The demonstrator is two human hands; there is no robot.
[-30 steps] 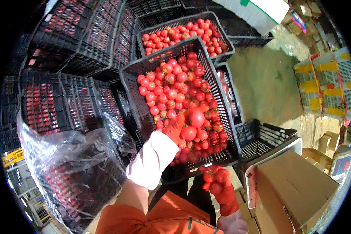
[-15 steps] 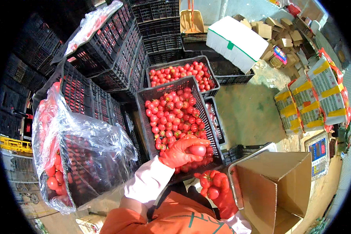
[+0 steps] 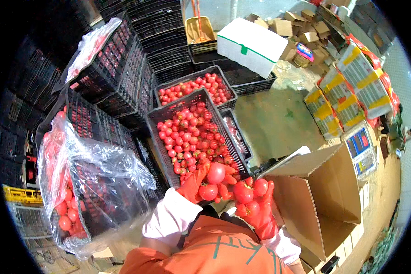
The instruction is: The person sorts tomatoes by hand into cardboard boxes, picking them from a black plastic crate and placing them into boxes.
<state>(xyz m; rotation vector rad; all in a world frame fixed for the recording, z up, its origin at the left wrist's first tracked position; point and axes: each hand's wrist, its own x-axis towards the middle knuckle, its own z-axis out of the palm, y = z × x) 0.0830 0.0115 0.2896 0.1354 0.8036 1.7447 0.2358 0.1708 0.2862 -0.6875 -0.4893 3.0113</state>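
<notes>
My left hand (image 3: 191, 185), in an orange-red glove, is closed round two tomatoes (image 3: 215, 173) at the near edge of a black crate (image 3: 233, 145). Many red tomatoes (image 3: 183, 132) fill that crate. Close beside it on the right, my right hand (image 3: 263, 218), gloved alike, cups several tomatoes (image 3: 243, 193). The fingertips of both hands nearly meet; whether they touch I cannot tell. An opened cardboard box (image 3: 294, 201) stands just right of my right hand.
Behind is another crate of tomatoes (image 3: 197, 90). Stacked black crates (image 3: 102, 77) rise at the left, one draped in clear plastic (image 3: 109, 160). A white foam box (image 3: 251, 45) sits at the back. Taped cartons (image 3: 347, 91) and a digital scale (image 3: 360, 148) are on the right.
My left hand has turned and moved from over the crate toward my right hand, and two tomatoes now show in it. My right hand has come up slightly. The view has shifted.
</notes>
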